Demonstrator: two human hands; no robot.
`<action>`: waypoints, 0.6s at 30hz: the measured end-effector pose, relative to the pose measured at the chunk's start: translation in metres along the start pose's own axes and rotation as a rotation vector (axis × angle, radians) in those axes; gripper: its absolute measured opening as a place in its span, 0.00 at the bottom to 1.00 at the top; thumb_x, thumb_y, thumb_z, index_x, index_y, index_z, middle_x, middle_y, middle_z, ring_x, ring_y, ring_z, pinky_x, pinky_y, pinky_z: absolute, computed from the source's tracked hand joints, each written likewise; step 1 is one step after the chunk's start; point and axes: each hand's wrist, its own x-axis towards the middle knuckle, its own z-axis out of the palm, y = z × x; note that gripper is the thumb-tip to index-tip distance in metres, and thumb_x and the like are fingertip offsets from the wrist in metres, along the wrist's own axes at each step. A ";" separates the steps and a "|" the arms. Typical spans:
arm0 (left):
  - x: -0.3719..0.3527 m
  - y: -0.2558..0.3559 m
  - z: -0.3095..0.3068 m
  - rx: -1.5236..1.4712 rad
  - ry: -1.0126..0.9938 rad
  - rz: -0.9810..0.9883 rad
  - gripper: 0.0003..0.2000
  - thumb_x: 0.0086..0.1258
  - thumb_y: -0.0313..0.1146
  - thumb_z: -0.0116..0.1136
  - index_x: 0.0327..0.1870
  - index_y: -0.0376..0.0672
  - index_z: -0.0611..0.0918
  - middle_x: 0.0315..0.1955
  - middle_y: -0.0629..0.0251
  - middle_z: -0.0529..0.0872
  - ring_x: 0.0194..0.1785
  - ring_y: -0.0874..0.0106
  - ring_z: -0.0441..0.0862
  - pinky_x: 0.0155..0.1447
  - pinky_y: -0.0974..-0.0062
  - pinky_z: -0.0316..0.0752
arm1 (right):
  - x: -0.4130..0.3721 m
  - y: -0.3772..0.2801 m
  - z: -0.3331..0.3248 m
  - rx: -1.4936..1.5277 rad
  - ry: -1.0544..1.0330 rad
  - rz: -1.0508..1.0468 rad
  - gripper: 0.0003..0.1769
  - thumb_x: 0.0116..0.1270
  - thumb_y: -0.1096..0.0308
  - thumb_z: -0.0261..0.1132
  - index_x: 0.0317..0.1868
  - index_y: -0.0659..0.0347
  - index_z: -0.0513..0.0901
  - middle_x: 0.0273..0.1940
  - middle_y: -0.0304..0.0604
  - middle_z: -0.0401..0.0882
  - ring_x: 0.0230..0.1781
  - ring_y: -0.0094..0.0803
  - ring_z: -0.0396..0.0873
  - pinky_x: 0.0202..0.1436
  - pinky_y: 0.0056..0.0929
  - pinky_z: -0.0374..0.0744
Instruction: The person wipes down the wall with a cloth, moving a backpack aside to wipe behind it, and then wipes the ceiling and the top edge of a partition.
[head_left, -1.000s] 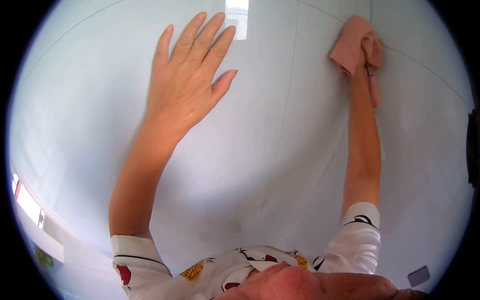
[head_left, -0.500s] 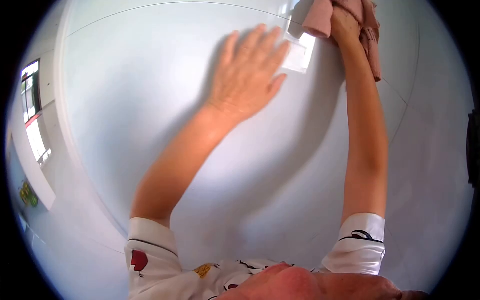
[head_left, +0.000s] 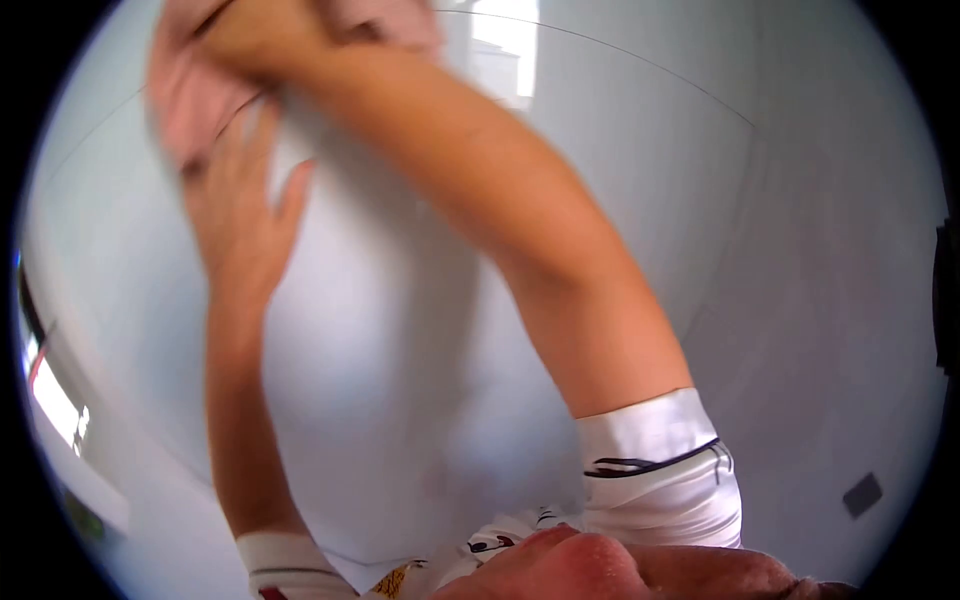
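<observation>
A pink cloth [head_left: 185, 95] is bunched under my right hand [head_left: 265, 38] at the upper left, smeared by motion and partly cut off by the top edge. My right arm reaches across over the glossy pale panel [head_left: 340, 260]. Just below the cloth, my left hand [head_left: 240, 205] lies against the panel with its fingers stretched out and thumb apart, holding nothing. The tips of its fingers are overlapped by the cloth in this view.
A thin dark seam [head_left: 600, 42] curves across the upper part of the panel, near a bright reflection [head_left: 500, 50]. At the left edge shows a bright window [head_left: 58, 405]. A small dark grey rectangle [head_left: 862, 495] is at the lower right.
My right hand has swept from the upper right to the upper left with the pink cloth. My left hand has shifted left and slightly down, and the view has turned.
</observation>
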 end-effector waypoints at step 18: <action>-0.007 -0.105 -0.016 0.228 0.141 0.189 0.28 0.83 0.49 0.36 0.81 0.54 0.60 0.81 0.65 0.56 0.85 0.64 0.46 0.84 0.55 0.36 | -0.147 0.301 -0.267 -0.712 -0.462 0.482 0.28 0.76 0.47 0.48 0.71 0.46 0.72 0.71 0.44 0.69 0.73 0.44 0.63 0.74 0.55 0.59</action>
